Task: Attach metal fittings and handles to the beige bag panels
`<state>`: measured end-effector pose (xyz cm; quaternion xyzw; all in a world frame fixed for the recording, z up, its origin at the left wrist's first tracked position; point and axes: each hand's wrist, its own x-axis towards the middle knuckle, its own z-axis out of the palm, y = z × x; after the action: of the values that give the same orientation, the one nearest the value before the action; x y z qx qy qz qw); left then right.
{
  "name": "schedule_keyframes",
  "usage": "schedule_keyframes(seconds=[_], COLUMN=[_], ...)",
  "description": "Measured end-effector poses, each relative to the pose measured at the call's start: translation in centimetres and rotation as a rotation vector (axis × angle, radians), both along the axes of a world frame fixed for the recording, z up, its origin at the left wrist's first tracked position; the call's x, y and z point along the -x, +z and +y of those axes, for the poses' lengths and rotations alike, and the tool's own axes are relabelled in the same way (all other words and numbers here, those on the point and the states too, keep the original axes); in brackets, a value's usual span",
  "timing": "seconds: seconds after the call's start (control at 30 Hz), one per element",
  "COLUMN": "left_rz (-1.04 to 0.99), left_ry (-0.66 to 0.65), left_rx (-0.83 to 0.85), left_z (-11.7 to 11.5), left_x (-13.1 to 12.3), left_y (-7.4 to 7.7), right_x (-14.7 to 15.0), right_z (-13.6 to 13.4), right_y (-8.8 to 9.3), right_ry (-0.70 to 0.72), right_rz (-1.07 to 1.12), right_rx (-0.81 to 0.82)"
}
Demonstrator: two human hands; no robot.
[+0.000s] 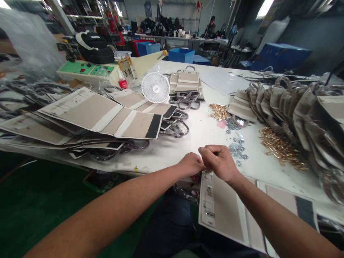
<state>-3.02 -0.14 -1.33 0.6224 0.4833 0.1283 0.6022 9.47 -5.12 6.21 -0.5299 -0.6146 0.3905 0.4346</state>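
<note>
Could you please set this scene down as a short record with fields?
Left hand: at the corner of a beige panel; left hand fingers partly hidden
Right hand: right hand curled, meeting the left; anything pinched is hidden
Small parts: gold-coloured pieces in two piles, flat metal plates scattered on the white table
Left side: stacked panels, white fan behind
Right side: row of panels
Background: blue bins, a seated person

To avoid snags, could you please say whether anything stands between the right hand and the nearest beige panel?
Nothing visible does: the right hand is at the upper-left corner of the beige panel, beside the left hand; contact is hidden.
</note>
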Motion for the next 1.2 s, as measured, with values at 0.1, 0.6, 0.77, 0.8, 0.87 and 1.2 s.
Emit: schedule_keyframes(seconds=[0.1,0.6,0.77,0.8,0.87,1.2], left_rz=[0.019,0.094,0.119,0.123,0.127,0.129], left_ry=[-0.068,-0.115,-0.114,-0.111,-0.1,-0.04], left_rx=[0.026,-0.038,-0.048,-0.044,-0.035,-0.057], left_z=[-0.3,-0.5,-0.6,-0.6,-0.6,-1.2], left_x=[0.1,0.1,0.0,-0.1,-0.1,-0.1], left_y=[0.1,0.6,0.8,0.7,0.6,0.8], right_x=[-1.0,-1.8,-2.1,-2.2,-2.5,-4.5], right_z=[-0.5,-1.5,-1.5,-1.6,-1.8,-3.1], right_y=[0.4,-1.0,-0.6,-0.2,0.3,-2.0], right_ry=[-0.063,-0.138,-0.179,-0.174,-0.163,-0.297], right_rz=[0.171,0.417,0.359,0.394,0.478,0.135], right_rx=[-0.069,-0.272,-0.173,-0.212,-0.305,-0.057])
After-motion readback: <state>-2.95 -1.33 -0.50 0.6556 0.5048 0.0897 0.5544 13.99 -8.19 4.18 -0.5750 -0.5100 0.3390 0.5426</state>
